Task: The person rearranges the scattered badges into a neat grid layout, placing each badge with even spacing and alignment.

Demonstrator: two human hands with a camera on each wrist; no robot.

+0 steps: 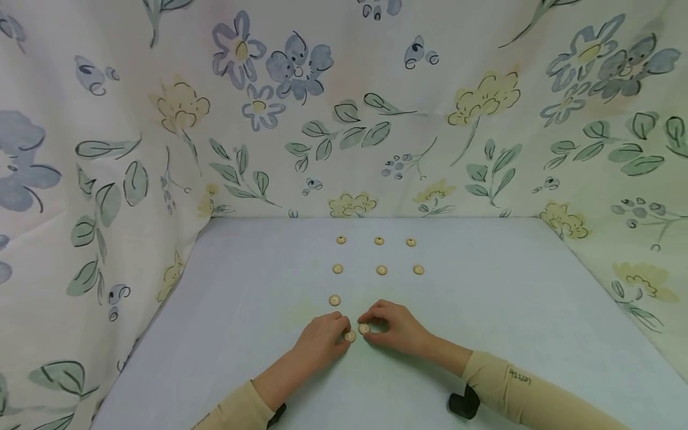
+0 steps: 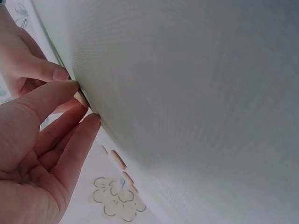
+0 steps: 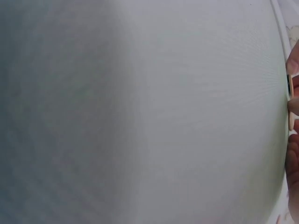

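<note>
Two round wooden buttons lie side by side near the front of the white table (image 1: pixel 258 286). My left hand (image 1: pixel 321 340) pinches the left button (image 1: pixel 350 337) between thumb and fingers. The right button (image 1: pixel 364 329) is pinched by my right hand (image 1: pixel 398 328), its thumb on the near side and fingers on the far side. A small gap parts the two buttons. In the left wrist view the left hand (image 2: pixel 51 144) holds its button (image 2: pixel 81 98) by the edges, low at the tabletop. Only fingertips of the right hand (image 3: pixel 293 105) show at the right wrist view's edge.
Just beyond my hands sits a single button (image 1: pixel 335 300). Behind it are a row with a middle button (image 1: pixel 381 270) and a farther row with a middle button (image 1: pixel 379 240), three in each. A flowered curtain (image 1: pixel 344 119) hangs along the back and sides.
</note>
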